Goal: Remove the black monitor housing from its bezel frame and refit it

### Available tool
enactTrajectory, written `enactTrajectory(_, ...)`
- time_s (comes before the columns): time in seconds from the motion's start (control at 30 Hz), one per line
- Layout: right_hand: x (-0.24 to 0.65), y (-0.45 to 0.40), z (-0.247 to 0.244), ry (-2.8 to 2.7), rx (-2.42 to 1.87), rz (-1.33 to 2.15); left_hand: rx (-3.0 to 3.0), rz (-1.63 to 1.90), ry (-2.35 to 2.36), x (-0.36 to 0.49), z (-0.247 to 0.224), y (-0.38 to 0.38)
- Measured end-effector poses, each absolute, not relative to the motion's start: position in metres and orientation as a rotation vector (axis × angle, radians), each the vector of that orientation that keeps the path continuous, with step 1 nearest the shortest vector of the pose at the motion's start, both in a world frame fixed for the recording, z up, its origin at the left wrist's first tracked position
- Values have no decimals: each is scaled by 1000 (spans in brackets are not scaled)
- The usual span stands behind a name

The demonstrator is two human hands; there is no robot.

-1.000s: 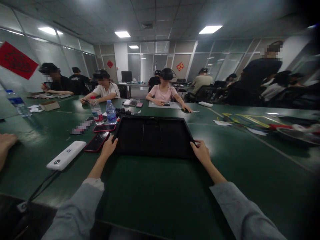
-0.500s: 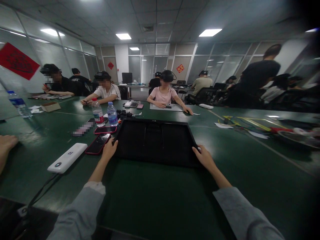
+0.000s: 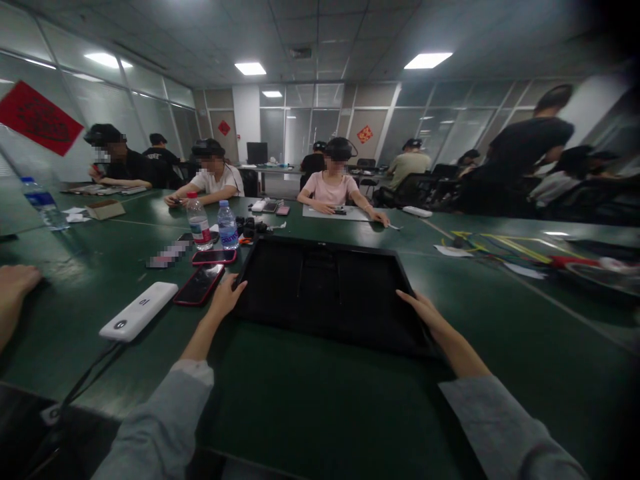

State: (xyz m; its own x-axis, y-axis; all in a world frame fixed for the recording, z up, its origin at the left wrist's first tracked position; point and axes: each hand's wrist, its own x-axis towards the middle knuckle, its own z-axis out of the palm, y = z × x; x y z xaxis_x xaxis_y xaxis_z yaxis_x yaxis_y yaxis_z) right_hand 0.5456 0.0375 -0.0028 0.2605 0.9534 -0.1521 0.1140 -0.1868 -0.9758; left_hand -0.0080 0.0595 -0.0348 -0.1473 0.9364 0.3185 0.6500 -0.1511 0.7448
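Observation:
A wide black tray point(image 3: 280, 293) with a raised rim lies in front of me, a thin U-shaped outline showing in its middle. It is slightly turned, its right end closer to me. My left hand point(image 3: 227, 297) is closed around its left edge, thumb on top. On the right edge, my right hand point(image 3: 427, 312) grips with the thumb over the rim; its other fingers are mostly hidden. Just left of my left hand lies a phone with a red edge point(image 3: 199, 285). A second red-edged phone point(image 3: 214, 257) sits behind it.
A white power bank point(image 3: 139, 312) with a dark cord lies left. Two bottles, one red-capped point(image 3: 199, 225) and one blue-capped point(image 3: 228, 227), stand beyond the phones. Another person's hand point(image 3: 19, 281) rests at far left. Across the green table point(image 3: 320, 400) sit several people; cables point(image 3: 493, 245) lie right.
The tray has turned a little, its right end coming toward me and to the right. My right hand moved along with it; my left hand kept its hold. The view shifted slightly.

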Motion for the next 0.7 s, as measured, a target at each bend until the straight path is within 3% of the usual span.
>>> enactTrajectory(0.37,557,27,-6,-1049,-1425,763,1737,1189,1697,1,-34,63)
enactTrajectory(0.7,598,-5,-13,-636,-1595,394,1677,1192,1611,2,-32,62)
